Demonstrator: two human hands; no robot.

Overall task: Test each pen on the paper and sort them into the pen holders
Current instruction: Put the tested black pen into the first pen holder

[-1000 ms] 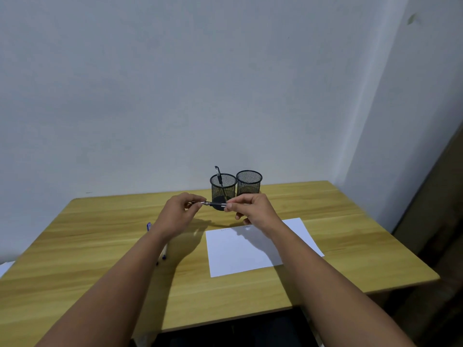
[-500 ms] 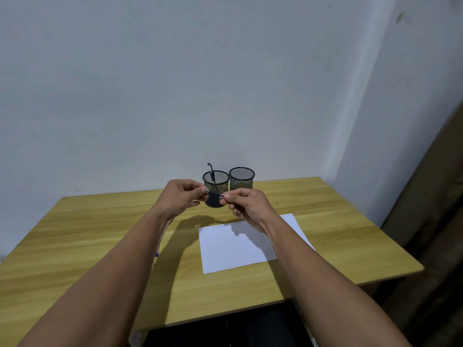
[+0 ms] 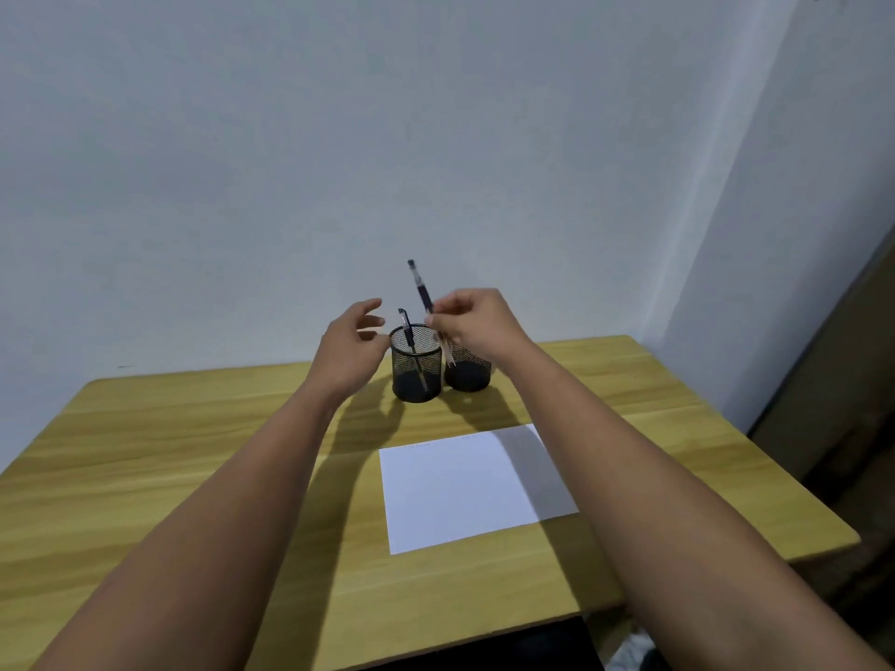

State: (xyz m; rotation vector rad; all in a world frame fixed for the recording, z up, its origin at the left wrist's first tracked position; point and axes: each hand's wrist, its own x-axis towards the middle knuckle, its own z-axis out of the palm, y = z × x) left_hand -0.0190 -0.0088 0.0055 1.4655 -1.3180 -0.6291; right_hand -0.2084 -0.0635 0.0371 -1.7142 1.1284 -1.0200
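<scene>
The right hand (image 3: 477, 322) pinches the light, stiff pen (image 3: 422, 289) mid-barrel, the best hold, while the left hand (image 3: 351, 343) fingers hang relaxed, empty.

the single head-worn camera looks forward and down from the person's near side of the wooden table (image 3: 160, 457), close enough that both forearms fill the lower frame, facing the white wall (image 3: 339, 138) toward 12 o'clock.
</scene>
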